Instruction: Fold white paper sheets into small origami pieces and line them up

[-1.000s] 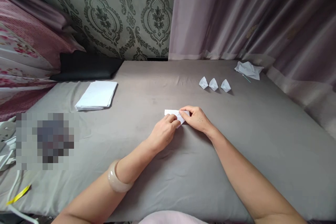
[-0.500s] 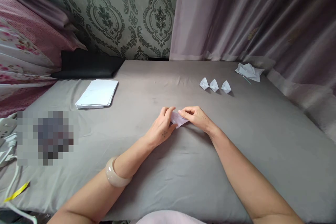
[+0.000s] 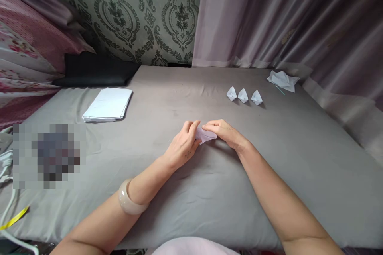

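Paper piece [image 3: 206, 135] is sitting mid-bed, part-folded; left hand [image 3: 183, 146] and right hand [image 3: 225, 133] are both pinching it, apparently creasing. Three folded pieces [image 3: 243, 95] are lining up toward the far right edge; paper stack [image 3: 107, 104] is waiting far left.

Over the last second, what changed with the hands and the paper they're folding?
The left hand slid up over the left end of the folded paper, which went from a flat strip to a smaller bunched shape pinched between it and the right hand. The paper stack and three folded pieces stayed put.
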Available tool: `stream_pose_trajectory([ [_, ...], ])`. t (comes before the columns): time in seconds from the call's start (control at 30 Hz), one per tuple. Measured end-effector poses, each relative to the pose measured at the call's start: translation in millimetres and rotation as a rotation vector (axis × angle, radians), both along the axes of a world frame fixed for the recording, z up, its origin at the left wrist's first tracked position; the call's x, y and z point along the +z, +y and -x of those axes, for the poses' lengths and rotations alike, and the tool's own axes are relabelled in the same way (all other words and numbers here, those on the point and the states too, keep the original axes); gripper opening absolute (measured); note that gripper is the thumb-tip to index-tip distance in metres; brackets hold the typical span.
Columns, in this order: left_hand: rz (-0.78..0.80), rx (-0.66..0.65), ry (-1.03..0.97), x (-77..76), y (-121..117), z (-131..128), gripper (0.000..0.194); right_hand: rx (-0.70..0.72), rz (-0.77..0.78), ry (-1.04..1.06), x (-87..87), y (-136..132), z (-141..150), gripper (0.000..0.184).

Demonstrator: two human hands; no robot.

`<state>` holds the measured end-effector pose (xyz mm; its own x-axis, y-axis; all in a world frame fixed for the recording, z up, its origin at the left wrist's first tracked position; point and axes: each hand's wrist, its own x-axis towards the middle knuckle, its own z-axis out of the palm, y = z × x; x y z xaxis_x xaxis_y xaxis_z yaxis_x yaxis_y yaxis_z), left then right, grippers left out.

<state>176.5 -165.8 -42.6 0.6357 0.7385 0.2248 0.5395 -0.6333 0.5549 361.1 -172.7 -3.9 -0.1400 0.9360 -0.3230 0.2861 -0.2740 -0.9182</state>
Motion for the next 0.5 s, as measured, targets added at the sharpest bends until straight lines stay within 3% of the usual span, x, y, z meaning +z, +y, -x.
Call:
stream_pose_trajectory([
  [0.27, -0.012, 0.017, 0.033, 4.4, -1.1, -0.8, 0.059, 0.021, 0.044, -0.022, 6.3, -0.8, -0.5, 0.03],
  [0.5, 0.002, 0.02, 0.023, 3.1, -1.4, -0.9, 0.058, 0.015, 0.022, -0.035, -0.2, 0.1, -0.4, 0.034],
])
